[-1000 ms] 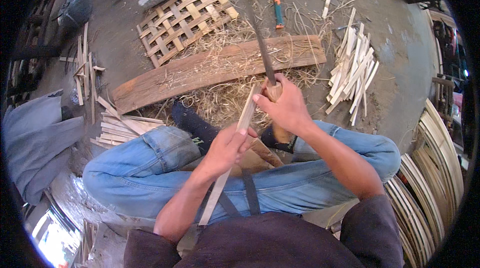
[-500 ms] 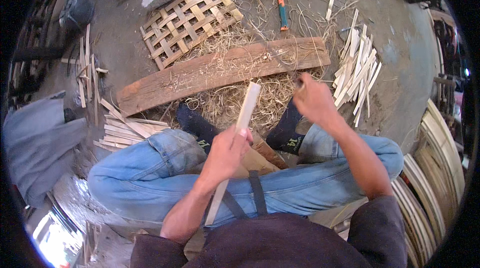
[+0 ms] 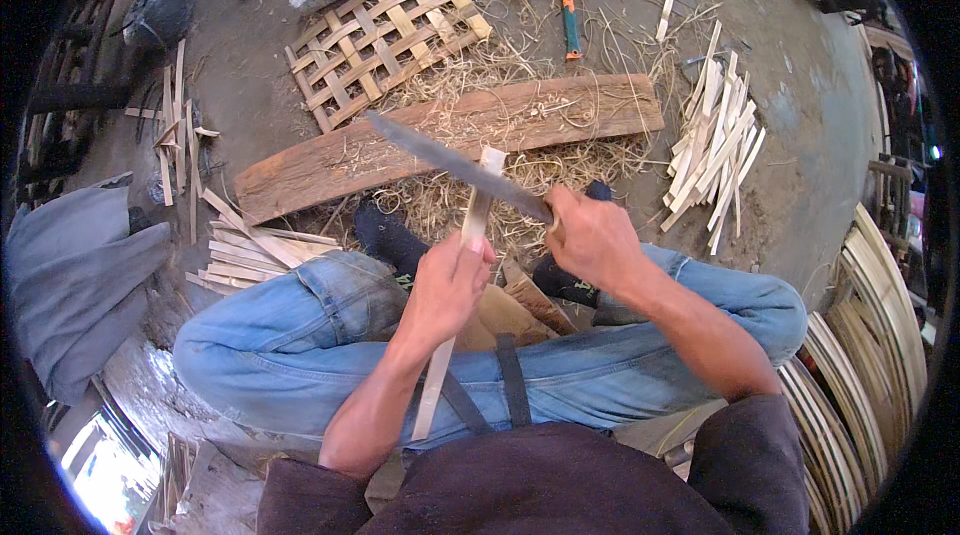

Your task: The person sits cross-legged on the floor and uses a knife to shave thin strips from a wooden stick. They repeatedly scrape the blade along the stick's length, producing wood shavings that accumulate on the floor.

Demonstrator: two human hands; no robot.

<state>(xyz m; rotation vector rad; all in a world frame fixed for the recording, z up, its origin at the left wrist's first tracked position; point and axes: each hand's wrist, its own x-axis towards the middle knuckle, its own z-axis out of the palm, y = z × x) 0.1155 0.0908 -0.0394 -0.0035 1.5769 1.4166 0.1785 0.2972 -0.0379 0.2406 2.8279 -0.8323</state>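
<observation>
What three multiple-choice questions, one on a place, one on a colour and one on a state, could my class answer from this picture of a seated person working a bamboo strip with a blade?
1. Where does the woven lattice mat lie?
A. On the person's lap
B. On the ground beyond the wooden plank
C. Under the pile of cut strips

2. What colour is the handle of the hammer?
A. Orange and green
B. All black
C. White

3. What is the right hand doing?
A. Resting open on the knee
B. Gripping the long knife, whose blade crosses the top of the bamboo strip
C. Lifting the plank

Answers:
1. B, the mat sits past the plank's far edge.
2. A, the handle shows both colours.
3. B, the fingers close on the knife's handle while the left hand holds the strip.
</observation>
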